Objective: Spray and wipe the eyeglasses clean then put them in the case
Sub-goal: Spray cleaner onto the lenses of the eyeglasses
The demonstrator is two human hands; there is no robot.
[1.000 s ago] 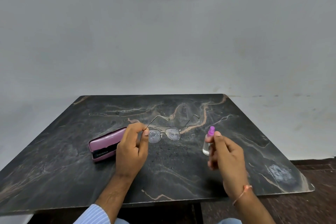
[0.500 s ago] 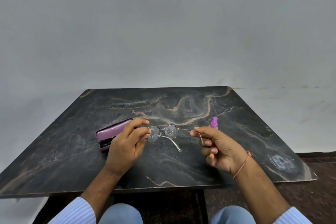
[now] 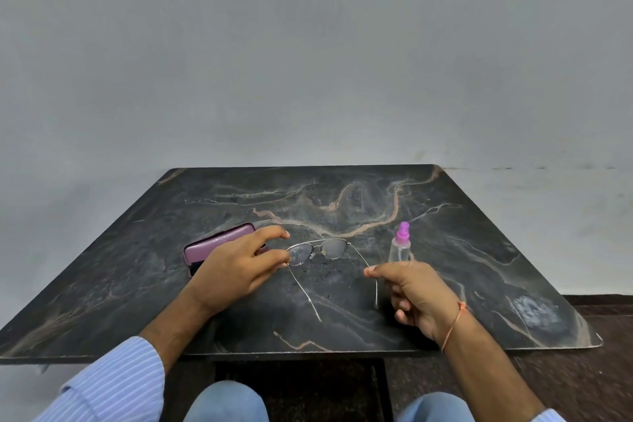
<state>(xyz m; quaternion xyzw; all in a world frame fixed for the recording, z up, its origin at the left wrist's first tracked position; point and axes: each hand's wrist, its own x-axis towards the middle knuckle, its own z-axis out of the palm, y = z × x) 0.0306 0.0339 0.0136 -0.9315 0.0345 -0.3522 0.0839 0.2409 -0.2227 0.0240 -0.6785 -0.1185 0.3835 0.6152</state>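
Observation:
Thin metal-framed eyeglasses [image 3: 322, 248] are over the middle of the dark marble table [image 3: 342, 195], lenses away from me and both temples unfolded toward me. My left hand [image 3: 236, 264] holds the frame at the left lens edge, thumb against it and index finger stretched out above. My right hand [image 3: 418, 295] pinches the right temple between thumb and forefinger. A small clear spray bottle [image 3: 400, 245] with a purple nozzle stands upright just behind my right hand. The pink eyeglass case [image 3: 212, 243] lies left of the glasses, partly hidden by my left hand.
The table's near edge [image 3: 308, 351] runs just in front of my knees. A grey wall stands behind the table's far edge. A pale smudge [image 3: 534, 310] marks the table's right front corner. Bare tabletop lies beyond the glasses and to the far left.
My right hand set the spray bottle down on the table and took hold of the right temple. The glasses turned round, so the temples now point toward me.

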